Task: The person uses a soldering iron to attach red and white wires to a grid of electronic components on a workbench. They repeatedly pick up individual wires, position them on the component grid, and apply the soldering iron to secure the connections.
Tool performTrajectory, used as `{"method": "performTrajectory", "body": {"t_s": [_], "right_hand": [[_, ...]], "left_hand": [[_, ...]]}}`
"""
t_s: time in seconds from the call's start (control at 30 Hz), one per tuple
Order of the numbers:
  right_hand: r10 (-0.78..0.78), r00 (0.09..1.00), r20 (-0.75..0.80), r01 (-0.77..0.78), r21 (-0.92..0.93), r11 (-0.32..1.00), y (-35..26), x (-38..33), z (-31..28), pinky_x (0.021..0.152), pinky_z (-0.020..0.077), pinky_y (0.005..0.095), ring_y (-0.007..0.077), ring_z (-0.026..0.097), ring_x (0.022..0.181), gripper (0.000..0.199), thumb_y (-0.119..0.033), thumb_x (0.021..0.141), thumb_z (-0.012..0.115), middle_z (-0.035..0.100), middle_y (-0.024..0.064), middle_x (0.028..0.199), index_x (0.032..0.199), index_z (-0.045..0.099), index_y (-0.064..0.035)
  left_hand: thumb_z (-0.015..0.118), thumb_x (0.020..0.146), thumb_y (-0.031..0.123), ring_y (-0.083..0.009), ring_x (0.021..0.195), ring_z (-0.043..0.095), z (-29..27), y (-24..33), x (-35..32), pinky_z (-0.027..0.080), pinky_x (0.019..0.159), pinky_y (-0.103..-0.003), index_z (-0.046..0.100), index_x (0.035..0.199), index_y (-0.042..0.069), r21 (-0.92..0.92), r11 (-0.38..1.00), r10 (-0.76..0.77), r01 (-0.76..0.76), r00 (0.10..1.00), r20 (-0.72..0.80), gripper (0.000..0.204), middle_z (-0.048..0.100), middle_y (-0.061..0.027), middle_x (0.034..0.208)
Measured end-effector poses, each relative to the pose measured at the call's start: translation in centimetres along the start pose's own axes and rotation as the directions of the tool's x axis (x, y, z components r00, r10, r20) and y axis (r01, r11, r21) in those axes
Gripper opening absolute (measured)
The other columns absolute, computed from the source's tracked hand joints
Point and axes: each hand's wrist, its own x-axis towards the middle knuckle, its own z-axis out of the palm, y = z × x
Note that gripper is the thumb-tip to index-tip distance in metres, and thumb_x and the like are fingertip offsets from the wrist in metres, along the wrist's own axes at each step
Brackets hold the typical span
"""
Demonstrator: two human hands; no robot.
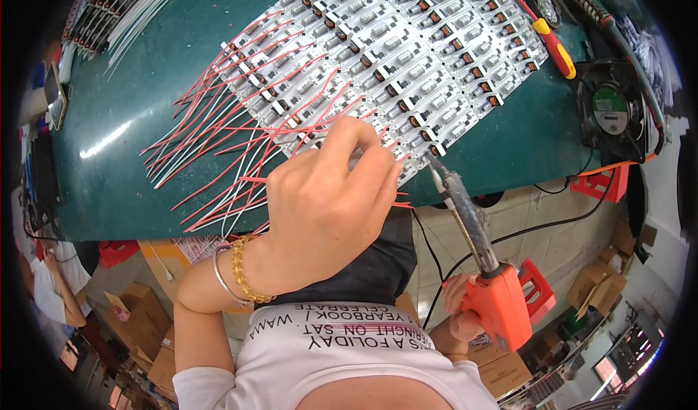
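My left hand (pixel 331 199) is closed in a pinch over the near edge of a white circuit board panel (pixel 392 46). Red wires (pixel 254 179) run into its grip, and short red ends stick out on its right side; the fingertips are partly hidden. My right hand (pixel 462 312) grips an orange-red soldering gun (pixel 500 310) by its handle. The gun's metal barrel points up and away, its tip beside the panel's near right corner. Small parts with black and orange pieces sit in rows across the panel. Red and white wires (pixel 211 130) fan out from its left side.
A green table (pixel 109 185) carries the panel. Loose white wires (pixel 145 10) and stacked boards (pixel 102 17) lie at the far left. A red-yellow screwdriver (pixel 554 50) and a black fan (pixel 611 108) are at the right. A black cable (pixel 523 230) hangs below the table edge.
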Motion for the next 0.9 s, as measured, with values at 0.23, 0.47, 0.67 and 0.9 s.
{"method": "performTrajectory", "body": {"t_s": [0.23, 0.47, 0.67, 0.9], "right_hand": [[-0.058, 0.998, -0.013, 0.059, 0.426, 0.903, -0.3, 1.1, 1.5, 0.047, 0.0384, 0.0289, 0.0174, 0.05, 0.049, 0.038, -0.037, 0.08, 0.065, 0.05, 0.0023, 0.057, 0.061, 0.052, -0.0066], [-0.19, 0.982, -0.011, 0.169, 0.514, 0.841, -0.5, 1.6, 2.0, 0.043, 0.0382, 0.0259, 0.01, 0.042, 0.041, 0.079, -0.062, 0.087, 0.06, 0.043, -0.0041, 0.05, 0.127, 0.046, 0.0046], [-0.226, 0.973, -0.046, 0.219, 0.495, 0.841, -0.2, 1.3, 1.9, 0.043, 0.0383, 0.0248, 0.0098, 0.042, 0.041, 0.079, -0.062, 0.088, 0.059, 0.044, -0.0039, 0.049, 0.128, 0.046, 0.0049], [-0.273, 0.962, 0.002, 0.245, 0.44, 0.864, 1.3, 0.7, 1.3, 0.042, 0.0381, 0.025, 0.0097, 0.041, 0.039, 0.082, -0.065, 0.087, 0.058, 0.045, -0.0038, 0.049, 0.127, 0.046, 0.0061]], "left_hand": [[0.077, 0.073, 0.0, -0.0132, 0.055, 0.057, 0.1, 0.1, 0.0, 0.041, 0.045, -0.028, 0.064, 0.08, 0.004, -0.002, 1.0, 0.007, -0.007, 0.999, -0.033, 0.016, 0.058, -0.0054, 0.086], [0.075, 0.076, -0.001, -0.0127, 0.061, 0.058, -1.3, 0.2, -0.7, 0.045, 0.052, -0.025, 0.067, 0.084, 0.002, -0.177, 0.984, -0.013, 0.025, 0.998, 0.068, 0.012, 0.058, -0.0095, 0.098], [0.074, 0.076, -0.002, -0.0141, 0.061, 0.059, -0.7, 0.7, -0.8, 0.045, 0.052, -0.027, 0.065, 0.083, 0.002, -0.174, 0.985, -0.006, 0.018, 0.997, 0.074, 0.012, 0.059, -0.0105, 0.098], [0.075, 0.074, -0.003, -0.0181, 0.06, 0.059, 1.3, 0.8, -1.3, 0.046, 0.051, -0.028, 0.061, 0.081, 0.003, -0.043, 0.999, 0.018, -0.023, 0.995, -0.099, 0.017, 0.06, -0.0093, 0.088]]}}
